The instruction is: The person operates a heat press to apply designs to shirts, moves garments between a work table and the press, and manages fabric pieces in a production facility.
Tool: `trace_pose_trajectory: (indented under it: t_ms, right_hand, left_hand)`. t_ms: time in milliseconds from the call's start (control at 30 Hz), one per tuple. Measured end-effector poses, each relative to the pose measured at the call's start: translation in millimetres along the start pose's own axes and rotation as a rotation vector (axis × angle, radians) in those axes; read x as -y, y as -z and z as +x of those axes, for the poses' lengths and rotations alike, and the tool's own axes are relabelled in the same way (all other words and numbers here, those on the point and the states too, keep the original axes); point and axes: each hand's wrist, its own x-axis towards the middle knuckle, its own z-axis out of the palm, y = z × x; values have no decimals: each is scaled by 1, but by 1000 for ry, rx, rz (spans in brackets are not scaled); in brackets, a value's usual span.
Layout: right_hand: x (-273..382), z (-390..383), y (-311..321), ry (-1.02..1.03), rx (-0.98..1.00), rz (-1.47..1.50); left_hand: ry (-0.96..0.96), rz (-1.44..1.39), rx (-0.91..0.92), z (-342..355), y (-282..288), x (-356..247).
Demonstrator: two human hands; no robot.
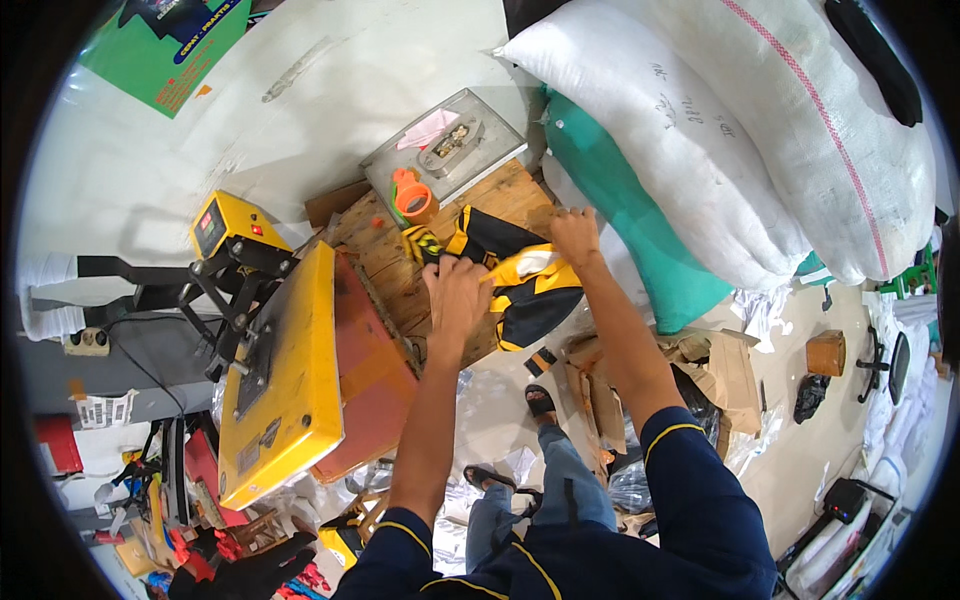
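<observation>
A black, yellow and white garment (520,268) lies bunched on the wooden tabletop (375,265), part of it hanging over the near right edge. My left hand (457,297) is closed on its left side, fingers bent into the cloth. At its upper right, my right hand (577,238) is closed on the cloth's edge. A small brown piece (541,218) shows beside the right fingers; whether they hold it too is unclear. Next to the left hand lies a bundle of yellow-and-black patterned cloth (421,243).
A yellow heat press (290,380) stands open at the left. Behind the garment are an orange cup (415,200) and a metal tray (495,120). Big white sacks (660,130) and a green sack (630,210) lean at the right. An opened cardboard box (725,370) sits on the floor.
</observation>
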Motion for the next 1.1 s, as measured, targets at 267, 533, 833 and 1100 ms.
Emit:
trace_pose_trajectory:
  t_ms: [267, 533, 833, 1100]
  right_hand:
    - [3, -13, -28, 156, 17, -58]
    - [30, -63, -20, -17, 117, -16]
    - [127, -195, 177, 232, 734, 1645]
    - [271, -330, 275, 471, 1206, 1636]
  left_hand:
    - [-76, -549, -77, -212, 115, -81]
    - [394, -770, 181, -309, 219, -109]
    - [479, -853, 46, -397, 257, -84]
    - [461, -840, -121, -470, 325, -26]
